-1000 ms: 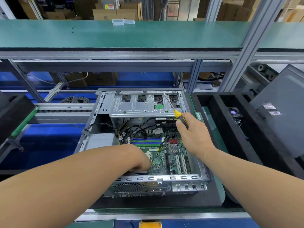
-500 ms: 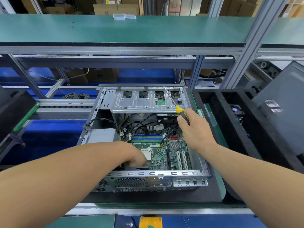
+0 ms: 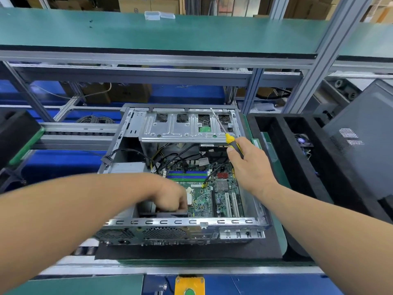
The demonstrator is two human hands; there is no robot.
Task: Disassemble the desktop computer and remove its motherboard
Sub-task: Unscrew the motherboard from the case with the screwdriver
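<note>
Desktop case (image 3: 182, 225) open on the counter (image 3: 191, 255), centre of frame, rear panel nearest camera. Sits lower in frame than 1 s ago; looks like head shift, not case movement. Drive cage (image 3: 187, 126) in place at upper centre of case, as before. Motherboard (image 3: 214, 192) bedded in case floor, centre-right, cables plugged along its upper edge; not freed yet. Black foam tray (image 3: 276, 145) at right edge, no change.

Left hand (image 3: 170, 195) was low over the board near the CPU socket; now pulled back toward lower left w/ fingers curled on a dark flat part (image 3: 163, 213), prob. fan/heatsink assy, identity uncertain. Socket area more exposed than 1 s ago.

Right hand (image 3: 248, 167) gripping yellow-black screwdriver (image 3: 228, 137), tip pointing up-left over cage, idle, posn approx same.

Reading: cooler coming off, one obstacle fewer; cables + board screws remain.
</note>
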